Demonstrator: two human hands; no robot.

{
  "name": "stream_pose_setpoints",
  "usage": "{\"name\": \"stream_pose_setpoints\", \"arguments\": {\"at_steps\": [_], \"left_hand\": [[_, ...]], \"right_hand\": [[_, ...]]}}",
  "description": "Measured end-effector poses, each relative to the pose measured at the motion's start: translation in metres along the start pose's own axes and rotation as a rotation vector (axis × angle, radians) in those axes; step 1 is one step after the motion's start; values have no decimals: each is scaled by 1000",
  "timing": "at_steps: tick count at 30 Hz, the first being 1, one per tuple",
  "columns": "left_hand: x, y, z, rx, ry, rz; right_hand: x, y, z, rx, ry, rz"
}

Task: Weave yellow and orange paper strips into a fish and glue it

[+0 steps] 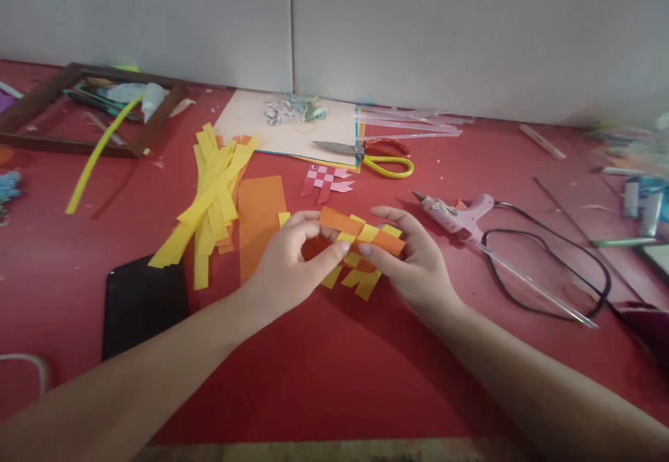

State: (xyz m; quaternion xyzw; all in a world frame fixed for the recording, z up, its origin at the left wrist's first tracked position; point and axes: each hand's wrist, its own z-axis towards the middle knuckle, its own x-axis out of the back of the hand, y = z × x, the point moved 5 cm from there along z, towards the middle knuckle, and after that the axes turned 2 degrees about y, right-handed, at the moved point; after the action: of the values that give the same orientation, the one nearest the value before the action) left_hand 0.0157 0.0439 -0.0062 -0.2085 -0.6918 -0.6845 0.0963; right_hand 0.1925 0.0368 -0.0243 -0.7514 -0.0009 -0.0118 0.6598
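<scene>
Both hands pinch a small weave of orange and yellow paper strips [355,261] just above the red table. My left hand [295,253] grips its left side, thumb on top. On the right side, my right hand [412,260] holds it with the thumb on an orange strip and fingers behind. Loose yellow ends hang below the weave. Left of my left hand lie an orange paper sheet [261,204] and a pile of yellow strips [212,204]. Just beyond my hands rests a woven pink paper fish [327,180].
Scissors [387,157] lie at the edge of cream paper sheets [240,124]. A pink glue gun [460,218] with a looped black cord is at the right. A black phone [146,302] lies near my left forearm. A brown wooden frame [76,145] stands back left.
</scene>
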Motion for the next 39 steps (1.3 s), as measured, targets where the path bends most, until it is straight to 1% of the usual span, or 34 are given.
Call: {"name": "stream_pose_setpoints", "arguments": {"at_steps": [5, 10, 15, 17, 23, 30, 34, 39], "left_hand": [[0, -1, 1, -14, 9, 24], [0, -1, 2, 4, 5, 2], [1, 4, 0, 32, -29, -72], [1, 3, 0, 37, -33, -65], [1, -1, 2, 34, -24, -52], [4, 0, 2, 43, -21, -57], [3, 0, 3, 65, -48, -96], [2, 1, 3, 82, -37, -93]], "right_hand": [[0, 0, -1, -1, -2, -14], [0, -1, 0, 0, 7, 15], [2, 0, 0, -7, 37, 35], [2, 1, 0, -11, 45, 53], [1, 3, 1, -35, 48, 102], [1, 4, 1, -47, 28, 151], [1, 4, 1, -37, 20, 139], [2, 3, 1, 0, 26, 113]]}}
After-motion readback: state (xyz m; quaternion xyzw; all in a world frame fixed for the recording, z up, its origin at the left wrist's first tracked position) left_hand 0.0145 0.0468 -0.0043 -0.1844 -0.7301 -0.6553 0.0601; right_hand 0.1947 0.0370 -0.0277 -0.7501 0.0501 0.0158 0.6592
